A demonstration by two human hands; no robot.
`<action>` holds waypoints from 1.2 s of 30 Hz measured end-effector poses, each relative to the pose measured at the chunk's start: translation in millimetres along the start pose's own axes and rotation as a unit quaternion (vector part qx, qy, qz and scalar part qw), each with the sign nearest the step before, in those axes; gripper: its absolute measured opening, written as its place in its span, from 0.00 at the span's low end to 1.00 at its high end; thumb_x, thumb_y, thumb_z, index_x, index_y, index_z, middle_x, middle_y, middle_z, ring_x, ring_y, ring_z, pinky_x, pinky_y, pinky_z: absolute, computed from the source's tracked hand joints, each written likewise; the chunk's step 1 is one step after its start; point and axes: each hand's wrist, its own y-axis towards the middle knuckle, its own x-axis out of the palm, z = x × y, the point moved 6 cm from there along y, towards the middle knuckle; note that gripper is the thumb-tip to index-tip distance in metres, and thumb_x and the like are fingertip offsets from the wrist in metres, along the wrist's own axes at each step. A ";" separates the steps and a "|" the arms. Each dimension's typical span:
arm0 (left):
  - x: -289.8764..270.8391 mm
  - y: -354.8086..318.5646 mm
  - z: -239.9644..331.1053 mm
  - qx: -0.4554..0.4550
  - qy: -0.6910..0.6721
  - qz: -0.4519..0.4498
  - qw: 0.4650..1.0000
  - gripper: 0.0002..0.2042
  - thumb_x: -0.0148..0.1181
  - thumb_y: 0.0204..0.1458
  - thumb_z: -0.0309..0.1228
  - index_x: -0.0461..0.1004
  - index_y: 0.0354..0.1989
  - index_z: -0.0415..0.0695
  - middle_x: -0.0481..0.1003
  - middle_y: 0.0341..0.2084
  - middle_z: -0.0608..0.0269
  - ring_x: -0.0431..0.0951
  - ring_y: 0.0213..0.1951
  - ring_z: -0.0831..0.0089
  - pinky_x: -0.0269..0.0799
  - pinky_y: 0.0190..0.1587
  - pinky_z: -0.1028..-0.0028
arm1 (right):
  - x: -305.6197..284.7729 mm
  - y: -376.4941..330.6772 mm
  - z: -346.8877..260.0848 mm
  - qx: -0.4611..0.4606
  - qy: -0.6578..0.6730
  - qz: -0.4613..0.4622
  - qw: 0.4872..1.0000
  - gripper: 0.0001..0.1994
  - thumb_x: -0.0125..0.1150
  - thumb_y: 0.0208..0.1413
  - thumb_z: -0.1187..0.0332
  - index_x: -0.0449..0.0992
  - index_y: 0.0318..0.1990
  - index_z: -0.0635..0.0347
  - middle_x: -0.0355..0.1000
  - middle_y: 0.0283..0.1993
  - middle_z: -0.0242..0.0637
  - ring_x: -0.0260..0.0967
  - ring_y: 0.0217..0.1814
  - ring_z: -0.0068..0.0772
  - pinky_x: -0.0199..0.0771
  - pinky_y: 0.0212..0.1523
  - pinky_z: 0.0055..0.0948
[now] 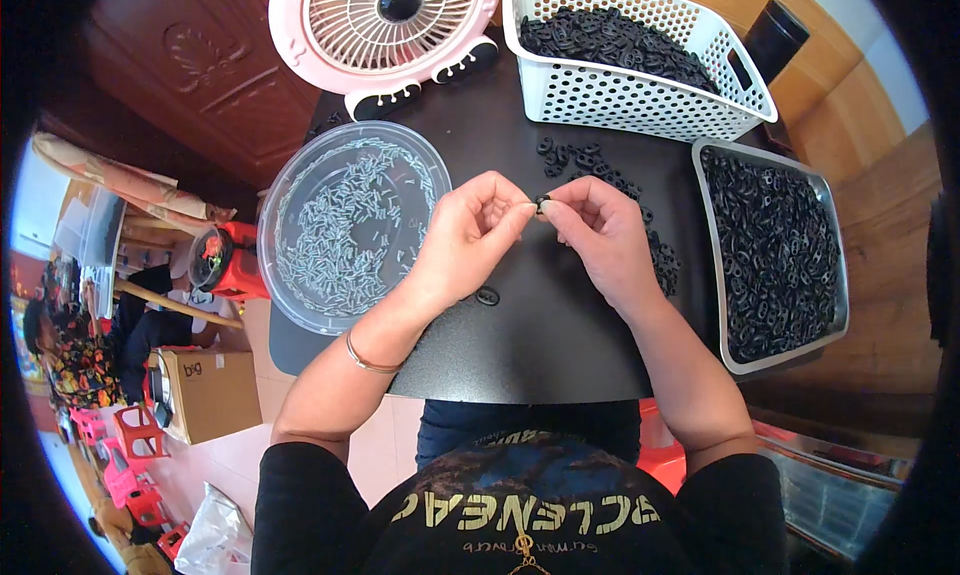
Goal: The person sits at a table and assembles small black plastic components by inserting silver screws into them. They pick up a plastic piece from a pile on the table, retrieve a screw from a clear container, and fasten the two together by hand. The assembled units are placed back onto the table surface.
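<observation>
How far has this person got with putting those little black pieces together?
Hard to say exactly. The white basket and the metal tray both hold many black rings, but which are finished cannot be told. In hand: the left hand and right hand pinch one small black ring between them. Left: a clear round tub holds many small metal pins, and loose rings lie on the black table.

Two hands, left hand and right hand; one small black ring between their fingertips; one pink fan; one white basket; one metal tray; one clear round tub; one black table; black rings and little pins past counting
</observation>
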 end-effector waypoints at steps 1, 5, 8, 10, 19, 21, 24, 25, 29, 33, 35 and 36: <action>0.3 0.0 1.1 0.011 0.009 0.001 1.000 0.02 0.53 0.50 0.23 0.67 0.28 0.39 0.67 0.21 0.71 0.65 0.24 0.87 0.62 0.27 0.86 | -0.8 -0.4 0.2 0.006 0.002 -0.003 1.000 0.06 0.58 0.49 0.71 0.71 0.32 0.64 0.70 0.27 0.29 0.64 0.26 0.13 0.65 0.27 0.14; 0.0 0.1 4.3 0.043 0.039 0.004 0.998 0.01 0.53 0.50 0.22 0.68 0.29 0.38 0.68 0.22 0.72 0.66 0.25 0.88 0.62 0.27 0.86 | -0.8 -0.7 0.5 0.020 0.024 -0.020 0.999 0.06 0.58 0.49 0.71 0.71 0.32 0.63 0.70 0.27 0.29 0.64 0.26 0.12 0.64 0.27 0.13; 0.8 0.2 5.6 0.039 0.021 0.004 0.999 0.02 0.54 0.49 0.22 0.69 0.30 0.38 0.69 0.24 0.71 0.66 0.26 0.88 0.63 0.27 0.86 | -0.6 -1.0 0.1 0.015 0.047 -0.025 0.998 0.06 0.57 0.50 0.70 0.71 0.32 0.63 0.70 0.27 0.29 0.63 0.26 0.12 0.63 0.27 0.13; 1.2 0.2 6.9 0.032 -0.007 0.007 0.999 0.03 0.54 0.50 0.23 0.69 0.31 0.38 0.70 0.24 0.71 0.67 0.26 0.87 0.64 0.28 0.86 | -1.6 -0.4 0.6 0.013 0.051 -0.019 0.998 0.06 0.57 0.50 0.70 0.70 0.32 0.63 0.71 0.27 0.29 0.63 0.26 0.12 0.63 0.27 0.14; 0.5 2.2 4.1 0.002 -0.030 -0.007 1.000 0.07 0.51 0.53 0.30 0.69 0.31 0.38 0.70 0.22 0.69 0.68 0.26 0.85 0.65 0.30 0.84 | -2.9 -1.0 -2.9 0.002 0.023 0.007 1.000 0.06 0.57 0.49 0.71 0.70 0.32 0.64 0.71 0.27 0.29 0.64 0.26 0.12 0.63 0.26 0.13; 1.4 1.3 6.2 -0.003 -0.016 -0.016 1.000 0.07 0.51 0.53 0.30 0.69 0.31 0.38 0.70 0.21 0.69 0.68 0.26 0.85 0.64 0.29 0.84 | -2.5 -1.1 -3.1 0.002 0.017 0.009 1.000 0.06 0.57 0.49 0.72 0.70 0.32 0.64 0.70 0.27 0.29 0.64 0.26 0.12 0.63 0.26 0.13; 0.3 1.0 4.8 -0.021 0.014 -0.013 1.000 0.07 0.52 0.53 0.30 0.69 0.30 0.39 0.69 0.20 0.70 0.68 0.25 0.85 0.63 0.29 0.85 | -1.8 -1.2 -2.8 0.002 0.009 0.009 1.000 0.05 0.57 0.49 0.72 0.70 0.31 0.64 0.70 0.26 0.29 0.63 0.25 0.12 0.63 0.26 0.13; 0.2 1.1 4.1 -0.022 0.007 -0.011 1.000 0.06 0.52 0.52 0.29 0.69 0.30 0.38 0.69 0.20 0.70 0.68 0.25 0.86 0.63 0.28 0.85 | -1.6 -1.3 -2.2 0.003 0.008 0.010 1.000 0.05 0.57 0.49 0.72 0.70 0.31 0.64 0.70 0.26 0.29 0.63 0.25 0.12 0.62 0.25 0.13; 0.4 1.4 3.2 -0.021 -0.002 -0.007 1.000 0.05 0.53 0.51 0.27 0.69 0.29 0.38 0.70 0.20 0.70 0.67 0.24 0.86 0.63 0.28 0.86 | -1.6 -1.2 -0.7 -0.005 -0.001 0.006 1.000 0.05 0.57 0.49 0.72 0.70 0.31 0.64 0.70 0.25 0.28 0.63 0.24 0.12 0.62 0.25 0.13; -2.6 -1.4 4.8 -0.003 0.036 0.013 0.999 0.05 0.53 0.51 0.26 0.69 0.29 0.38 0.69 0.21 0.71 0.67 0.24 0.87 0.62 0.27 0.86 | 0.7 -1.0 -1.8 -0.009 -0.002 -0.006 1.000 0.05 0.56 0.49 0.73 0.71 0.33 0.63 0.70 0.27 0.28 0.63 0.26 0.12 0.64 0.26 0.14; -4.2 -1.4 7.1 0.007 0.064 0.011 0.998 0.04 0.55 0.49 0.26 0.70 0.28 0.37 0.70 0.21 0.70 0.67 0.25 0.86 0.63 0.28 0.84 | 2.3 -1.8 -8.8 -0.006 0.005 -0.007 1.000 0.05 0.55 0.50 0.73 0.72 0.34 0.63 0.69 0.28 0.28 0.64 0.27 0.13 0.65 0.27 0.14; -5.6 -1.8 9.7 0.012 0.079 0.010 0.997 0.04 0.55 0.49 0.25 0.70 0.28 0.37 0.70 0.22 0.69 0.67 0.25 0.85 0.64 0.28 0.83 | 2.8 -1.9 -9.5 -0.011 0.004 -0.008 1.000 0.05 0.55 0.50 0.73 0.72 0.35 0.63 0.69 0.29 0.29 0.64 0.27 0.13 0.65 0.27 0.14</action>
